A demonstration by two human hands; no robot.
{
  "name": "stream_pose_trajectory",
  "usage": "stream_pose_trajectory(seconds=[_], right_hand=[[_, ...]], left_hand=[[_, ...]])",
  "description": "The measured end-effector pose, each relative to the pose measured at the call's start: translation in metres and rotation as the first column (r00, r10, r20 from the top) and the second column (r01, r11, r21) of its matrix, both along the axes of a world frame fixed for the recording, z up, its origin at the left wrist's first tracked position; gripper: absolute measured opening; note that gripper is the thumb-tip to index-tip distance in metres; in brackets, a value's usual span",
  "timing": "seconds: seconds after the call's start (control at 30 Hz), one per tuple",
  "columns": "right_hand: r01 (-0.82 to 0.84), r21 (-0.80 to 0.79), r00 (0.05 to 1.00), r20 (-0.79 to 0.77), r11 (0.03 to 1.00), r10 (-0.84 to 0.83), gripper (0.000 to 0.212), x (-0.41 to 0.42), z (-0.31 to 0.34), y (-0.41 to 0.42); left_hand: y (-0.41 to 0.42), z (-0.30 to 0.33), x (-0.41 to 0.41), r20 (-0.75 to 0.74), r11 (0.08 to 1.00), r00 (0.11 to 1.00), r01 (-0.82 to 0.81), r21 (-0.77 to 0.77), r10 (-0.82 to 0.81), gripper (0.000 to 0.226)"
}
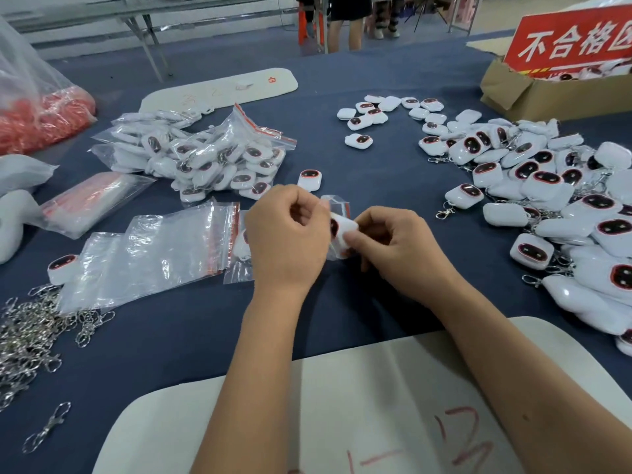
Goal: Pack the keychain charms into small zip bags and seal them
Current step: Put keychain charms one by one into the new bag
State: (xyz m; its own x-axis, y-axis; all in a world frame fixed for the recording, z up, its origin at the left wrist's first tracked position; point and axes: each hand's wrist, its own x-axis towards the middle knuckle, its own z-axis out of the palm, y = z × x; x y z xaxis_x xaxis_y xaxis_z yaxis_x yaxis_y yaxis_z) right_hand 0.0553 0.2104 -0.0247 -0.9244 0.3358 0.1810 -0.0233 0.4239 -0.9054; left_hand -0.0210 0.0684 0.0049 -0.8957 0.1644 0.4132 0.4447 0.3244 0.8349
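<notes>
The table (393, 83) wore dark blue cloth. On it, the charms (533, 179) were white with black, red-rimmed faces; left of them, clear zip bags (154, 254) carried red seal strips. The sign (574, 42) behind the charms was red with white lettering.

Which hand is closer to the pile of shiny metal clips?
Left. The left hand sits on the same side as the metal clips, though well apart from them. The right hand is farther off, beyond the left hand, toward the loose charms.
</notes>
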Motion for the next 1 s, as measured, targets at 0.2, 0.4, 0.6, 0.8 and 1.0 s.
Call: stream_pose_trajectory(seconds=[0.2, 0.4, 0.6, 0.8, 1.0], right_hand=[[-0.004, -0.269, 0.998, -0.056, 0.963, -0.011, 0.012, 0.003, 0.006, 0.003], [-0.318, -0.507, 0.946, -0.119, 0.801, 0.301, 0.039, 0.008, 0.013, 0.005], [-0.115, -0.040, 0.988, -0.110, 0.993, 0.110, 0.051, 0.004, 0.004, -0.012], [-0.215, 0.019, 0.972, -0.097, 0.976, 0.216, 0.068, 0.002, 0.004, -0.013], [0.379, 0.151, 0.912, -0.230, 0.913, -0.340, 0.040, 0.006, 0.006, -0.006]], left_hand=[[0.011, -0.003, 0.012, -0.208, 0.971, 0.960, 0.148, -0.186, -0.186, 0.021], [0.011, -0.004, 0.011, -0.272, 0.993, 0.958, 0.071, -0.091, -0.094, 0.021], [0.011, -0.005, 0.011, -0.241, 0.999, 0.970, 0.041, 0.027, -0.033, 0.022], [0.012, -0.005, 0.010, -0.222, 0.997, 0.975, 0.018, 0.074, -0.002, 0.020], [0.014, -0.008, 0.009, -0.188, 0.998, 0.982, 0.042, 0.041, -0.033, 0.021]])
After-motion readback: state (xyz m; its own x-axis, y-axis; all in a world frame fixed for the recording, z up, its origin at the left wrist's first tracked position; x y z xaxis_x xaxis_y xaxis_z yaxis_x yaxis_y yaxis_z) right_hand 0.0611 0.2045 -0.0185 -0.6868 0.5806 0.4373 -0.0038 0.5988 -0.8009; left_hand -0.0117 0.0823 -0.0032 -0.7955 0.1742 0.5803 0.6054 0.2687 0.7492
